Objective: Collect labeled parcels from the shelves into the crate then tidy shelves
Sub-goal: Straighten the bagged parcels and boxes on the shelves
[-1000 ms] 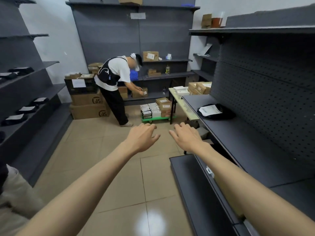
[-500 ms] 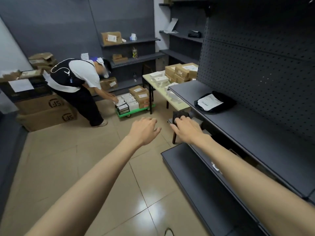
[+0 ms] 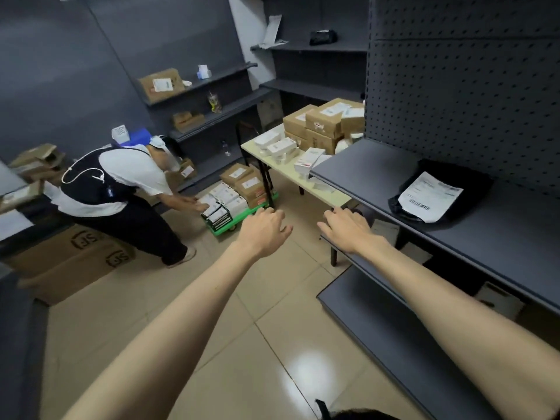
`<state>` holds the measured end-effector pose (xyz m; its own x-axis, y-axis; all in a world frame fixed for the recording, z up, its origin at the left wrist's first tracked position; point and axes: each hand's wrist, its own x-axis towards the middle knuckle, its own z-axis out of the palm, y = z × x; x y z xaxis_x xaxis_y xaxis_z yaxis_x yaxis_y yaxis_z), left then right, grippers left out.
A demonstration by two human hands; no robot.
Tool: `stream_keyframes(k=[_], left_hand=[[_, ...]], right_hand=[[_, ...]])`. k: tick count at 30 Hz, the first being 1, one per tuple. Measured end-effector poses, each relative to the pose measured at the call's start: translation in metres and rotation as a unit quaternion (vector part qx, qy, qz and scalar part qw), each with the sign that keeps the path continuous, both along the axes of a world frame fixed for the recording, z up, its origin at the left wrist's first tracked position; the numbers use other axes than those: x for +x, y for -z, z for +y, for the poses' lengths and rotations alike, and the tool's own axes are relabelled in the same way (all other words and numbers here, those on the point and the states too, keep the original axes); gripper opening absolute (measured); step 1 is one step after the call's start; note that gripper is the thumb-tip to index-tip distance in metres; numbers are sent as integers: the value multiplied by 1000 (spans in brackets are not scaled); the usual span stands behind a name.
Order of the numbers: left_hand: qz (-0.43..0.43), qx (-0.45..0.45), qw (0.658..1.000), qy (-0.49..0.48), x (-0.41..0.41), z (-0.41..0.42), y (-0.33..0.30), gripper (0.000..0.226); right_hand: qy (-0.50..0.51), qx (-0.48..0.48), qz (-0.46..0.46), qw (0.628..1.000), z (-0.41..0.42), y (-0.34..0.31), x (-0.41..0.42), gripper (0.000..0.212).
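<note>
Grey pegboard shelving lines this tiled stockroom, and the view has swung right and dipped over the last second, so the right-hand shelf unit now fills that side. On its middle shelf (image 3: 394, 177) lies the nearest labeled parcel, a black bag (image 3: 454, 189) with a white barcode sheet on top, near the pegboard and well to the right of both hands. It has not been touched.

Both arms stay stretched forward over the floor much as before. The left hand (image 3: 263, 230) hovers with its fingers loosely bent and holds nothing. The right hand (image 3: 347, 227) is likewise relaxed and empty, just off the front edge of the lower shelf; I cannot tell whether it touches that edge.

Beyond the hands, a pale table (image 3: 281, 168) at the far end of the shelf carries brown cartons (image 3: 324, 124) and small white boxes. Left of it, a green trolley (image 3: 242, 218) on the floor is stacked with parcels. A second person (image 3: 121, 189) has bent lower and now reaches both hands to the stack on that trolley. More labeled boxes sit on the far shelves, and large cartons stand at far left.

No crate is plainly visible from here. The turn toward the right shelf suggests the black bag is the next pick, and it probably calls for a reach to the right.
</note>
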<state>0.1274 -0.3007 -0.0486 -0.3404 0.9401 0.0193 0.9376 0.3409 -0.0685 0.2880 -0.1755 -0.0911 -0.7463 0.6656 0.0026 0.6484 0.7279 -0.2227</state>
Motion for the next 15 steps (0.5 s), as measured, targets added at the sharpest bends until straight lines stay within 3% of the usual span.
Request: stream_keyframes(k=[8,15], left_hand=[[-33,-45,996,67,-62,80,39,48],[-52,-84,980,173,-105,169,91,48]], right_hand=[[76,-39,-21,996,45,45,-46,42],[215,-76,0,974,84,89,-68,39]])
